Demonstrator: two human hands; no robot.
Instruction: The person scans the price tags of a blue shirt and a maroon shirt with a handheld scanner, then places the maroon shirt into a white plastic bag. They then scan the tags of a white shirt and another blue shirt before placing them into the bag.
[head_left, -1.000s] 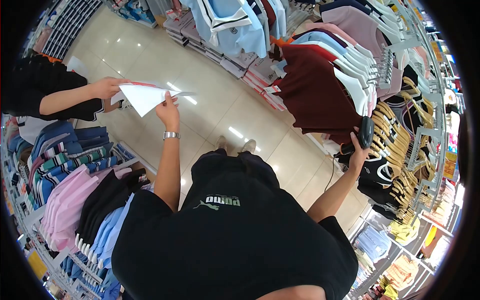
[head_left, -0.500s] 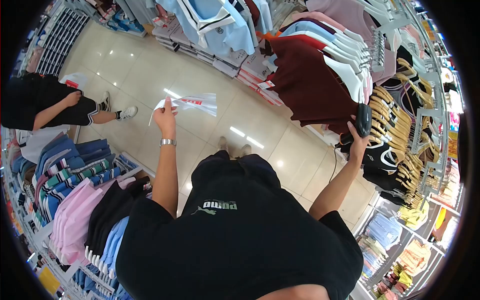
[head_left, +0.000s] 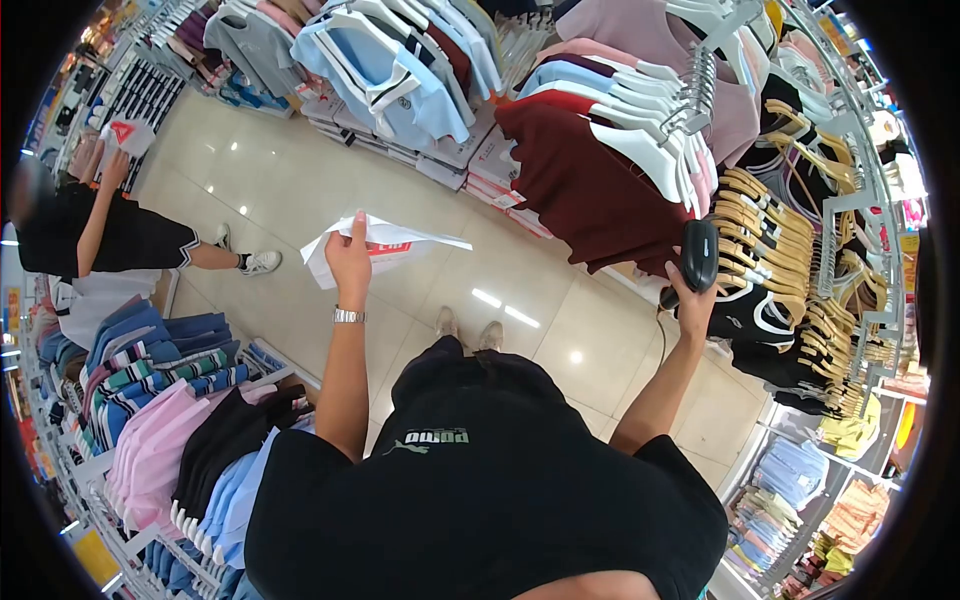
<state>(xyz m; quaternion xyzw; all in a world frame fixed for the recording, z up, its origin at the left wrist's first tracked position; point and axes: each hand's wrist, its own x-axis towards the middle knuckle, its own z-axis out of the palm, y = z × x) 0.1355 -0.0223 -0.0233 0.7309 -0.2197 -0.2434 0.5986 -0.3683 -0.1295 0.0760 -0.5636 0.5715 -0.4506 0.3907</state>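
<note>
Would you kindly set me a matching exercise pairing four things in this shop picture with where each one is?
Things:
1. white paper sheet with red print
2. black handheld scanner
3. silver metal wristwatch
4. dark maroon shirt

Places:
A. on a white plastic hanger
B. in the left hand
C. on the left wrist
D. in the right hand

Pairs: 1-B, 2-D, 3-C, 4-A.

The papers (head_left: 400, 238) sit in the left hand (head_left: 348, 258), out in front above the floor (head_left: 270, 180). The scanner (head_left: 699, 255) sits in the right hand (head_left: 690, 308), just beside the hanging shirts (head_left: 590, 190) on the right. Folded shirts (head_left: 160, 400) lie stacked on the left, with another person (head_left: 110, 230) beyond them.
</note>
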